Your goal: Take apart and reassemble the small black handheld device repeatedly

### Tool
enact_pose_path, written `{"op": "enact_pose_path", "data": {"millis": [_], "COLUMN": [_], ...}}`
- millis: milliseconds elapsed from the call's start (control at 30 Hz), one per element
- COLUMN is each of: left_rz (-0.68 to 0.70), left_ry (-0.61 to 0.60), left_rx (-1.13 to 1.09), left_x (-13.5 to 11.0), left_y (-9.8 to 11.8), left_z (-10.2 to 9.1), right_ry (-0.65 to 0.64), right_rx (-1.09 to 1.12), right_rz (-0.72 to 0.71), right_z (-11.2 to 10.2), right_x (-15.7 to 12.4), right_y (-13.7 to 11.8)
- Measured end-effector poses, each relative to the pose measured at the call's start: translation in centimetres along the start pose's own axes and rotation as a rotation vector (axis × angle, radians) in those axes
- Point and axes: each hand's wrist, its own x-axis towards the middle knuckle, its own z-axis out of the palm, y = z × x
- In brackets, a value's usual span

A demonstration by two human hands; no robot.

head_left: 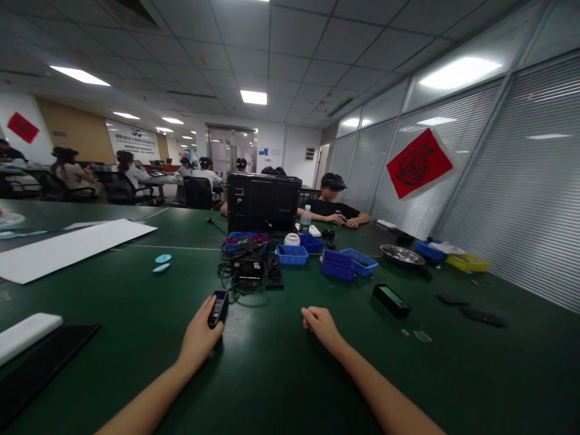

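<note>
My left hand (202, 329) is wrapped round a black handheld device (219, 307) with a small display at its far end and buttons below, perhaps a laser distance meter. The device points away from me, just above or on the green table (263, 374). To its right, my right hand (322, 326) is closed with the fingers curled in, low over the table. Whatever lies inside those fingers, if anything, is hidden. A black box with a green inside (392, 300) lies farther right, apart from the hand. Near it are a small white ring (405, 332) and a clear plastic piece (422, 336).
Ahead stand a black monitor-like panel (264, 202), tangled cables with a power adapter (247, 269), blue bins (292, 255), a bottle (305, 219) and a metal bowl (402, 254). White boards (75, 249) lie left. Across the table sits a person (333, 205).
</note>
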Motion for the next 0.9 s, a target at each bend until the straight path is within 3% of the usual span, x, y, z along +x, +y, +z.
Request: {"op": "enact_pose_path", "data": {"millis": [267, 533, 733, 900], "left_rz": [-0.13, -0.249, -0.391, -0.426], "left_ry": [0.06, 0.007, 0.107, 0.096], "left_rx": [0.11, 0.068, -0.154, -0.224], "left_x": [2.1, 2.7, 3.0, 2.9], "left_y": [-3.2, -3.4, -3.2, -3.2], "left_z": [-3.1, -4.0, -4.8, -5.0], "right_ry": [-0.005, 0.02, 0.195, 0.373], "right_rx": [-0.04, 0.005, 0.22, 0.414], "right_rz": [0.013, 0.033, 0.15, 0.171], "right_z": [-0.1, 0.0, -1.1, -2.4], "right_x": [0.1, 0.3, 0.5, 1.2], "right_y": [-0.1, 0.0, 0.1, 1.1]}}
